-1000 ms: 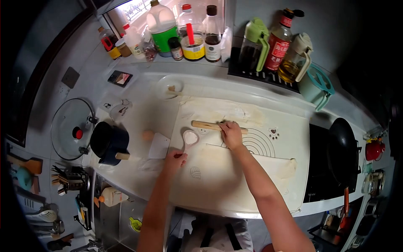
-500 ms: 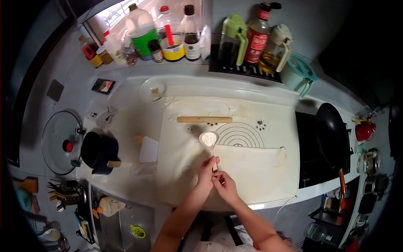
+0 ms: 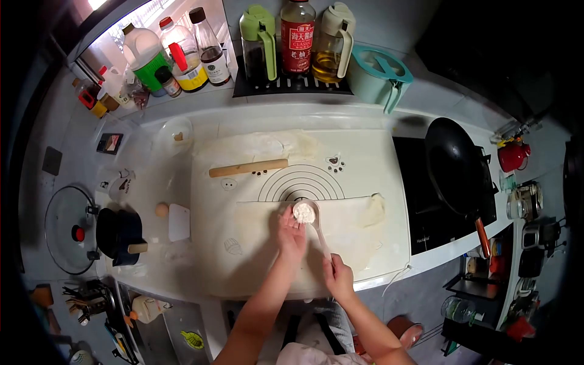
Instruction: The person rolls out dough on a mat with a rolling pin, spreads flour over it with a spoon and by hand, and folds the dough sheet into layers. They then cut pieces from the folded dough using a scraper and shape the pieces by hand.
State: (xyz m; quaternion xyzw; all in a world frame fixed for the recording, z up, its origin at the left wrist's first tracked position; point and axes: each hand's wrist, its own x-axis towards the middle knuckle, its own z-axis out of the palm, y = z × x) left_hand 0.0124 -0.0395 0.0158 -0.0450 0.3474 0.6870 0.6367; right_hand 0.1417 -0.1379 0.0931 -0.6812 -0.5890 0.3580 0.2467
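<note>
A spoon with a pale handle and white flour-like powder (image 3: 305, 213) in its bowl is held over the mat. My right hand (image 3: 338, 277) is closed round the end of its handle. Palm up, my left hand (image 3: 292, 234) lies at the left side of the bowl with its fingers stretched out; whether they touch it I cannot tell. Beneath both hands spreads a thin pale dough sheet (image 3: 347, 234), its right corner turned over. Behind, a wooden rolling pin (image 3: 248, 168) rests in front of a second pale sheet (image 3: 243, 146).
The work mat (image 3: 371, 158) bears printed rings. Left stand a dark pot (image 3: 125, 234), a glass lid (image 3: 58, 231), a white scraper (image 3: 179, 222) and an egg-like ball (image 3: 162, 210). A black wok (image 3: 453, 167) sits on the hob at right. Bottles and a teal-lidded jug (image 3: 377, 73) line the back.
My left hand has left the spoon's handle and opened beside the bowl. My right hand now grips the handle's end, further right. The camera view has shifted, moving the scene leftward.
</note>
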